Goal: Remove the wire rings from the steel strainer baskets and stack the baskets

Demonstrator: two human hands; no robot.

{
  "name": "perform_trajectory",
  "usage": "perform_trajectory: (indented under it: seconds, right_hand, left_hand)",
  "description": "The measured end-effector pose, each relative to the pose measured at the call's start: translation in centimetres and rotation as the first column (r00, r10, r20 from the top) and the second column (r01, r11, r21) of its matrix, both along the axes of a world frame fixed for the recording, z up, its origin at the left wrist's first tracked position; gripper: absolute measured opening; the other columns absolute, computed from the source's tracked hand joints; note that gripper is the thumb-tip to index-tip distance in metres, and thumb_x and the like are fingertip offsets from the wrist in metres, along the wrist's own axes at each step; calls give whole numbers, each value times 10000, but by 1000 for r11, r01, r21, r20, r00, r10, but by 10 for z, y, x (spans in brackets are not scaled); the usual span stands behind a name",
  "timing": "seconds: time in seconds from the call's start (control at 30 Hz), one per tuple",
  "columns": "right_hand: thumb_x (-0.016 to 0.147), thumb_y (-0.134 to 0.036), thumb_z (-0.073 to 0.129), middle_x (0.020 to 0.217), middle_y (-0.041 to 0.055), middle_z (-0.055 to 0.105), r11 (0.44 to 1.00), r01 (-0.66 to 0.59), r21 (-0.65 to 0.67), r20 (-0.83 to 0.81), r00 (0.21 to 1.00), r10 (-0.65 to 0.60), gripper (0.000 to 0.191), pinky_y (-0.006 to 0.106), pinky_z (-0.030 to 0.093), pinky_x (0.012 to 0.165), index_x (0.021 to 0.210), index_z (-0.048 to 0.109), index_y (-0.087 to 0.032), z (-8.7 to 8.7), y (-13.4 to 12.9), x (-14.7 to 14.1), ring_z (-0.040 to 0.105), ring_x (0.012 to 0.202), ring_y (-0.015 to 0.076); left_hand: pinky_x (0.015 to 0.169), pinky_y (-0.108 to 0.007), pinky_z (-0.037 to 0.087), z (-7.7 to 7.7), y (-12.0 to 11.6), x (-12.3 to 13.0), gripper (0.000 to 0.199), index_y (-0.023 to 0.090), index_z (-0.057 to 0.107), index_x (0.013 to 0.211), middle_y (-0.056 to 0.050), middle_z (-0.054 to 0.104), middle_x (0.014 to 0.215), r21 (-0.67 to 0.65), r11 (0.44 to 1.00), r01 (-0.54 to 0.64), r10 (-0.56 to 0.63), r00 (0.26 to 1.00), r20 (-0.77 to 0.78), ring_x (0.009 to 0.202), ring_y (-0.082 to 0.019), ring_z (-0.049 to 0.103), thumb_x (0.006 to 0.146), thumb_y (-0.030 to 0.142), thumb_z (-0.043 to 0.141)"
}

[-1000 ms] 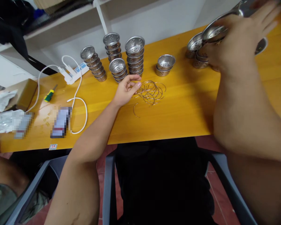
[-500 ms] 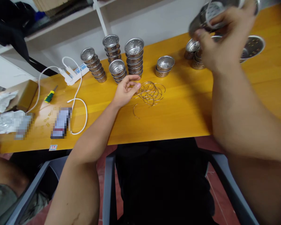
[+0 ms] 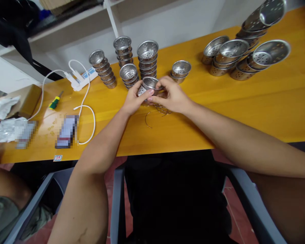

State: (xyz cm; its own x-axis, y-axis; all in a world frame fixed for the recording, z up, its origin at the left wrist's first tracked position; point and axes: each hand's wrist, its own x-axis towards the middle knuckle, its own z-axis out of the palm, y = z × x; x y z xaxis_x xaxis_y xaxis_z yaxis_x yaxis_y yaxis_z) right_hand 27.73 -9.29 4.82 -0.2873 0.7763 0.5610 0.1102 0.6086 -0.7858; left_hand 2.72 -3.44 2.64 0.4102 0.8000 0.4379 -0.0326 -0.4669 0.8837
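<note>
My left hand (image 3: 135, 99) and my right hand (image 3: 173, 95) hold a perforated metal cup (image 3: 150, 82) between them, over the loose curved wires (image 3: 162, 109) on the wooden table. The left fingers are on the cup's left side, the right fingers on its right. One curved wire (image 3: 146, 120) lies apart, nearer the front edge. Just behind my hands stand stacks of similar cups (image 3: 147, 56), and a short stack (image 3: 181, 69) is to the right of them. My hands hide part of the cup and most of the wires.
More cup stacks (image 3: 232, 52) stand at the right, some leaning. To the left are a phone (image 3: 66, 132), a white cable (image 3: 94, 123), a power strip (image 3: 83, 80), a screwdriver (image 3: 55, 102) and a cardboard box (image 3: 29, 101). Another person's arm (image 3: 7, 179) shows at the lower left.
My right hand has come from the stacks at the upper right to the middle, beside my left hand. A cup is now between both hands, and the left fingers have closed on it.
</note>
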Motion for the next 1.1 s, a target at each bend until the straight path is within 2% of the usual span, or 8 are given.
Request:
perform_trajectory:
  seconds: [0.1, 0.2, 0.3, 0.4, 0.5, 0.7, 0.87, 1.1]
  right_hand:
    - [1044, -915, 1039, 1582, 182, 701, 983, 63, 170, 153, 984, -90, 693, 698, 710, 1255, 1225, 766, -305, 8, 2, 18, 697, 1461, 447]
    - [1124, -838, 989, 1630, 183, 687, 982, -26, 187, 244, 970, -20, 590, 678, 708, 1218, 1227, 796, -290, 22, -1, 31, 726, 1346, 412]
    - [1187, -837, 904, 1503, 168, 748, 979, -124, 164, 251, 965, 81, 572, 561, 715, 1047, 1191, 793, -277, 31, -2, 35, 737, 1194, 354]
    - [1240, -846, 832, 1214, 108, 779, 969, -199, 143, 266, 951, 156, 587, 454, 654, 910, 1125, 782, -272, 37, -1, 36, 696, 1017, 285]
    - [1231, -869, 839, 1032, 54, 731, 959, -261, 106, 272, 936, 224, 635, 411, 603, 866, 1044, 778, -266, 45, 0, 38, 656, 920, 244]
    - [1145, -901, 941, 1005, 58, 740, 946, -323, 18, 241, 920, 310, 656, 445, 619, 924, 966, 873, -274, 60, -5, 41, 682, 935, 256]
    - [1019, -966, 1031, 936, 46, 706, 958, -285, -34, 79, 955, 286, 725, 437, 600, 868, 867, 855, -279, 54, -5, 32, 613, 855, 239]
    - [950, -1003, 1063, 884, 36, 705, 970, -218, -106, -45, 976, 214, 769, 413, 582, 806, 846, 803, -287, 47, -4, 21, 599, 839, 241]
  left_hand:
    - [1157, -508, 767, 4, 1, -1, 871, 301, 878, 1432, -70, 918, 1315, 11, 1000, -13, 13, 1000, 4, 1181, -288, 888, 846, 891, 1137]
    - [1133, -468, 743, 12, 0, -4, 887, 286, 895, 1421, -70, 926, 1325, -4, 1000, 1, -2, 1000, -29, 1189, -288, 885, 824, 894, 1143]
    - [1006, -419, 721, 20, -2, -6, 889, 261, 936, 1307, -59, 922, 1210, -5, 1000, 2, -2, 996, -84, 1087, -274, 867, 783, 952, 1131]
    - [893, -376, 673, 25, -5, -7, 879, 247, 954, 1203, -43, 895, 1092, -28, 999, 22, -25, 992, -127, 972, -242, 817, 731, 963, 1146]
    - [852, -346, 630, 30, -9, -7, 845, 247, 964, 1165, -26, 880, 1044, -94, 993, 70, -83, 986, -144, 908, -209, 766, 699, 918, 1176]
    - [849, -335, 603, 40, -21, -3, 788, 279, 990, 1175, -11, 878, 1010, -190, 971, 145, -163, 983, -80, 881, -195, 759, 674, 847, 1209]
    - [819, -345, 639, 38, -23, -1, 723, 298, 968, 1178, -6, 835, 964, -208, 967, 145, -152, 988, -20, 861, -205, 751, 747, 844, 1166]
    - [810, -304, 642, 39, -24, -1, 701, 290, 986, 1142, -4, 860, 986, -232, 963, 138, -134, 990, 31, 860, -178, 751, 690, 780, 1202]
